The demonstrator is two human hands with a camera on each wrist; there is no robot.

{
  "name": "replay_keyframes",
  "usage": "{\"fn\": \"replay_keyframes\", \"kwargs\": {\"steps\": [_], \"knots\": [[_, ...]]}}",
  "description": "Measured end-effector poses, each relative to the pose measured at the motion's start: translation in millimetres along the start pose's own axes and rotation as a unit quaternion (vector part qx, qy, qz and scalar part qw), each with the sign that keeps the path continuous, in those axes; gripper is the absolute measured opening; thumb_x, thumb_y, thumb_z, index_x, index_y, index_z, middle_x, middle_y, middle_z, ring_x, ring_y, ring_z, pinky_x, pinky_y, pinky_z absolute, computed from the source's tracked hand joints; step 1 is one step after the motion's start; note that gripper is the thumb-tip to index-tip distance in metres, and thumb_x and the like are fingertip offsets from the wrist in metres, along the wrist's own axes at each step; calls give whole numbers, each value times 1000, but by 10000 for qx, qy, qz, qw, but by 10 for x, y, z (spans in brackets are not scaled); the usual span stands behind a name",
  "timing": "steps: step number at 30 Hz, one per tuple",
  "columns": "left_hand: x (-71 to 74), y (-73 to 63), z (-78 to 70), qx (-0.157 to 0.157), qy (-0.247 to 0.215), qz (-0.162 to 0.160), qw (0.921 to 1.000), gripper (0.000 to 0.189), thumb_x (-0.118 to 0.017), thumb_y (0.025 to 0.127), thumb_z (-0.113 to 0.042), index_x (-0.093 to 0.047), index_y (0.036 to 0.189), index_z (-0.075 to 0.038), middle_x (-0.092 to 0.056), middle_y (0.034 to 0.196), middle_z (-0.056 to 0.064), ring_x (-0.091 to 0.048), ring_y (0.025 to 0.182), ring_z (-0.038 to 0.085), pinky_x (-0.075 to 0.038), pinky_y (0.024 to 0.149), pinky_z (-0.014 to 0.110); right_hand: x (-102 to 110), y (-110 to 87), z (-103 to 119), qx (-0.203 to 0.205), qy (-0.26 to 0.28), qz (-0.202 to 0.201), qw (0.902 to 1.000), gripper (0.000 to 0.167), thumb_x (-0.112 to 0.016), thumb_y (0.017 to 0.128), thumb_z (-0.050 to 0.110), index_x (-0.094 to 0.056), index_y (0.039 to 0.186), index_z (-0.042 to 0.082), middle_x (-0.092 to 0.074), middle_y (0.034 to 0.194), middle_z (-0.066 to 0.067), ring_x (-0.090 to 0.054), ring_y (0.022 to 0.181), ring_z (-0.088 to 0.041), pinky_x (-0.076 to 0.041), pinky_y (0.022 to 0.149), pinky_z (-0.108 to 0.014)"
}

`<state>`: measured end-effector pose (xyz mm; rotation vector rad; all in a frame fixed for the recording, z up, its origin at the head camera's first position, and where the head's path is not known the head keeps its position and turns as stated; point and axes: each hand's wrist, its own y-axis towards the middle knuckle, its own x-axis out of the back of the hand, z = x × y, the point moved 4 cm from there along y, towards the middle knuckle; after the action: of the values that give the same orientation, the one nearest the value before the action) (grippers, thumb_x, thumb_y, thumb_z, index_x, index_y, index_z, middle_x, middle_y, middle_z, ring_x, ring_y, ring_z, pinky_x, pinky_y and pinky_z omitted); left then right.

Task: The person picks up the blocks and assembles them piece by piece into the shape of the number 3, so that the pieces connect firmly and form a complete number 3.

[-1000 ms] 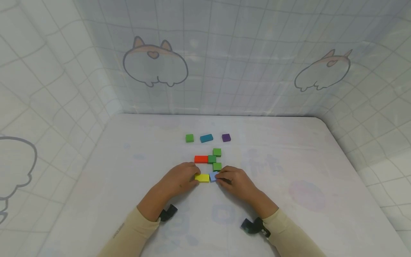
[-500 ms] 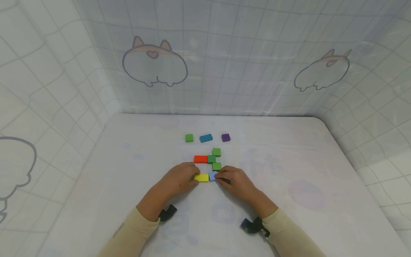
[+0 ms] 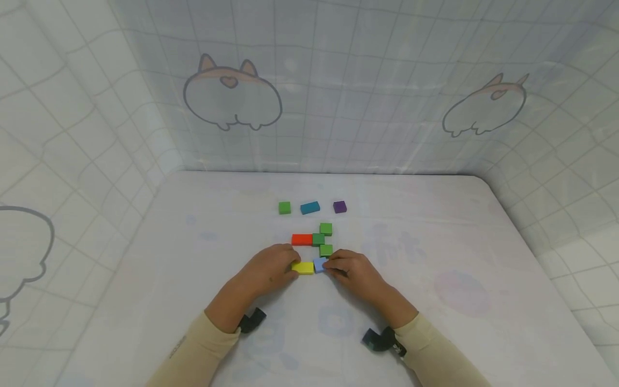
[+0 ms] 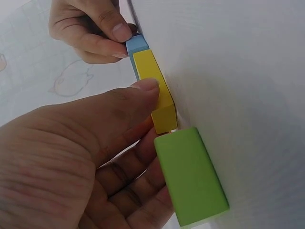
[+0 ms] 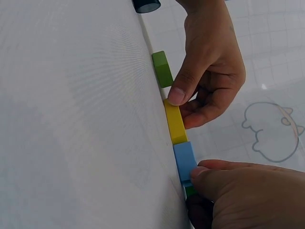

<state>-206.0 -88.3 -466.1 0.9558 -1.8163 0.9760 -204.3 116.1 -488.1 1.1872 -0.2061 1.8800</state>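
My left hand (image 3: 271, 271) pinches a yellow block (image 3: 304, 268) at its left end, thumb on the near side. My right hand (image 3: 355, 273) pinches the right end of a light blue block (image 3: 319, 265), which lies slightly tilted at the yellow block's right end. In the right wrist view the yellow block (image 5: 175, 123) and blue block (image 5: 184, 160) stand end to end on the table. A light green block (image 4: 191, 176) sits by my left palm in the left wrist view; the hand hides it in the head view.
Just beyond, a red block (image 3: 302, 240) touches a dark green block (image 3: 318, 239), with light green blocks (image 3: 326, 229) (image 3: 326, 250) at its corners. Farther back lie a green block (image 3: 285, 208), a teal block (image 3: 310, 207) and a purple block (image 3: 340, 207). Patterned walls surround the white table (image 3: 411, 215).
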Motion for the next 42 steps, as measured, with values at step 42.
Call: {"fn": "replay_keyframes", "kwargs": {"steps": [42], "knots": [[-6,8,19,39,40,45,10000,28,-76,88,-25,-71,114,-15,-65,110,-3,-56,100,16,-51,98,37,23,-5,-44,146,-114,87,9998,22,-75,86,1,-78,105,10,-72,107,2,-67,104,-13,-54,94,-29]]}}
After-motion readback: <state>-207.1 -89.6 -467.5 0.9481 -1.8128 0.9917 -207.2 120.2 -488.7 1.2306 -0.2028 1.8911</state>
